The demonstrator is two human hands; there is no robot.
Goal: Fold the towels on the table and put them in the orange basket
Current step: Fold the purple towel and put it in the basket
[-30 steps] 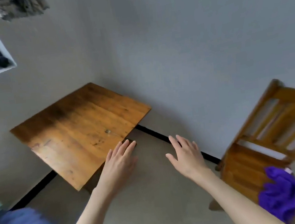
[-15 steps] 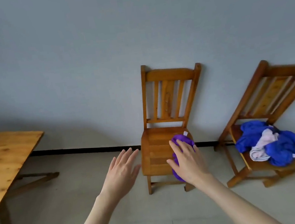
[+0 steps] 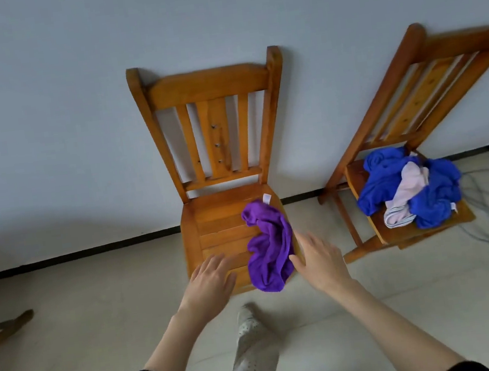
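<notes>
A: Closest to us, our left hand (image 3: 210,282) and right hand (image 3: 320,260) hang apart, fingers straight, holding nothing, either side of the purple towel (image 3: 271,248).

B: And that towel lies crumpled on the near chair (image 3: 211,229), spilling over the seat's front right edge.

A: So we judge this the pick-up. Best to pinch two corners rather than scoop the heap; that way it hangs flat for folding.

B: The white tag at its far end may help us find an edge.

A: Further right, the second chair (image 3: 427,79) carries blue towels (image 3: 434,189) bundled around a pale cloth (image 3: 407,196).

B: No orange basket in view, and no tabletop either. We carry this one back first.
</notes>
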